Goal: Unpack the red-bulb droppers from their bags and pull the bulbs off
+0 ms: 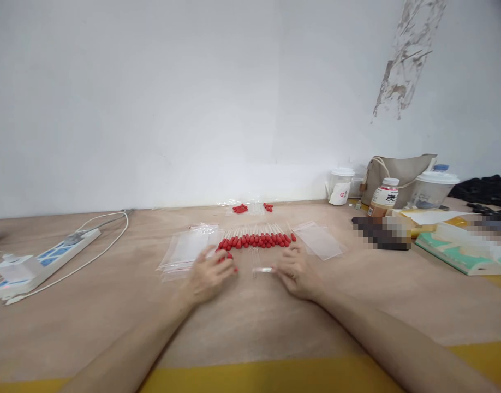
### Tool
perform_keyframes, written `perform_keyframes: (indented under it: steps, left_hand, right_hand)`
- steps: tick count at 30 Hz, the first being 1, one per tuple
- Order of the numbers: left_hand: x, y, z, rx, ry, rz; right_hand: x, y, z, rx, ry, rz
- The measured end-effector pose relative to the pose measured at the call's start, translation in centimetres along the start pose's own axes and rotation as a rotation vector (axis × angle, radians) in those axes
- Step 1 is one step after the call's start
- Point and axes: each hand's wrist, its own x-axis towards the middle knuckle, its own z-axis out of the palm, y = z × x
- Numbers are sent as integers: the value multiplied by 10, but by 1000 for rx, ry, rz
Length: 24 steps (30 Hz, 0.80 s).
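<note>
A row of red-tipped sticks like large matches (254, 240) lies across the middle of the table, red ends toward me. My left hand (209, 275) is at the row's left end with its fingers curled. Small red pieces show at its fingers, and whether they are held is unclear. My right hand (297, 271), at the right end, pinches a short shiny clear strip (263, 269). Under that strip lie thin clear pieces (255, 256). A stack of clear plastic bags (189, 248) is left of the row; more clear bags (320, 240) lie to its right.
Filled clear bags with red tips (240, 208) lie by the wall. A power strip (49, 262) and white cable are on the left. On the right stand a lidded cup (340, 185), a bottle (384, 197), a grey bag (401, 177) and a green book (459, 251).
</note>
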Motion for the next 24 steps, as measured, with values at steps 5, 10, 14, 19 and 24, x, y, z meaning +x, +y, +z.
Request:
perform_keyframes:
  steps: [5, 10, 14, 19, 24]
  left_hand:
    - [-8, -27, -5, -139, 295, -409]
    - [-2, -24, 6, -256, 158, -616]
    - [-5, -27, 14, -348, 32, -730]
    - [-7, -27, 15, -415, -18, -783]
    - [-5, -24, 15, -478, -52, -782]
  right_hand:
    - [3, 13, -4, -44, 35, 244]
    - [7, -3, 5, -103, -24, 288]
    - [9, -5, 14, -143, -32, 301]
    - [13, -7, 21, -154, -12, 258]
    - [12, -11, 27, -88, -48, 228]
